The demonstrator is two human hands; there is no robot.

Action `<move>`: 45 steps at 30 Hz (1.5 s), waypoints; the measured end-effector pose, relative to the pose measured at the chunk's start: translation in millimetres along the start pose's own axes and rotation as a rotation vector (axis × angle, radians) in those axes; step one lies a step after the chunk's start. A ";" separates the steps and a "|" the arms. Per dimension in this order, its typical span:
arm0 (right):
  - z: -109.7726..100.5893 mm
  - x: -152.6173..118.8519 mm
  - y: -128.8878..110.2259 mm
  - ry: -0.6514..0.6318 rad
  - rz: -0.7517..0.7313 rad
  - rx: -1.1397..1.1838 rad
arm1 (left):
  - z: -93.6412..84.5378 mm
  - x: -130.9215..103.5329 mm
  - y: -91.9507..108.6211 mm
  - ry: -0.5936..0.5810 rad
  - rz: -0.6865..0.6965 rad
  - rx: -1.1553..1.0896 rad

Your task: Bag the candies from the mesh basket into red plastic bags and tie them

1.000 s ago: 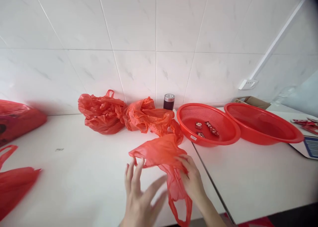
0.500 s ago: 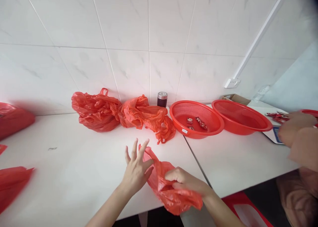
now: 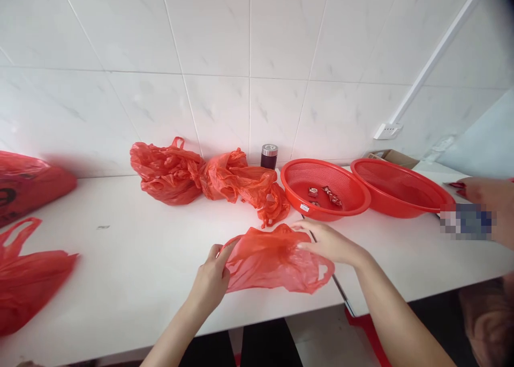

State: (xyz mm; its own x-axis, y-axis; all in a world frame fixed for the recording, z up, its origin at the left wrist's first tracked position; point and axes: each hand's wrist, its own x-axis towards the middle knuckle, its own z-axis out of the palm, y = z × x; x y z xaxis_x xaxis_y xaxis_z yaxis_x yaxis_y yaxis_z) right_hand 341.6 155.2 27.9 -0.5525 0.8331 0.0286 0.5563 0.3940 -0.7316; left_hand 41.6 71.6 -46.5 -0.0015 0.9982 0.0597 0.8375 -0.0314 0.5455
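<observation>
A thin red plastic bag (image 3: 267, 260) with loop handles is spread above the near edge of the white table. My left hand (image 3: 212, 276) grips its left end, fingers closed on the plastic. At the bag's right side is my right hand (image 3: 327, 241), thumb and fingers apart, against the plastic without a closed grip. One handle loop hangs below my right hand. Behind the bag lie a crumpled pile of red bags (image 3: 168, 174) and a looser heap of red bags (image 3: 241, 180).
A red basket (image 3: 295, 198) with a few wrapped pieces stands right of the heap, beside a second red basket (image 3: 401, 209). A dark lidded jar (image 3: 269, 157) is by the wall. Filled red bags (image 3: 32, 287) sit left. Another person's hand (image 3: 488, 201) is far right.
The bag has gone from bunched in my right fist to spread out between both hands. My left hand has closed on its edge, and my right hand has opened and moved up. The view has shifted slightly.
</observation>
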 end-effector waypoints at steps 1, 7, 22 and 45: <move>-0.8 -1.6 -12.5 0.100 -0.068 -0.018 | -3.3 -2.2 6.7 -0.014 -0.015 -0.059; 60.3 9.7 -53.6 -0.059 -0.359 -0.228 | -22.3 -14.9 40.9 -0.198 -0.135 -0.607; 13.0 27.6 -23.2 -0.296 -0.243 0.274 | -56.3 -22.5 1.1 -0.153 -0.301 -1.458; -58.0 71.4 91.9 -0.255 0.485 -0.595 | -65.8 -50.3 18.2 -0.012 -0.507 -1.380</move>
State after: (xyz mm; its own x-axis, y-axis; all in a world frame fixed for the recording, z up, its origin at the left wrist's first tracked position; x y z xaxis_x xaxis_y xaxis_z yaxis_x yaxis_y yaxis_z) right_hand 389.3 273.5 2.3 -0.2497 0.8782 -0.4080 0.9678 0.2122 -0.1356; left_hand 20.9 17.4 15.4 -0.1190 0.9171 -0.3804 -0.4257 0.2989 0.8540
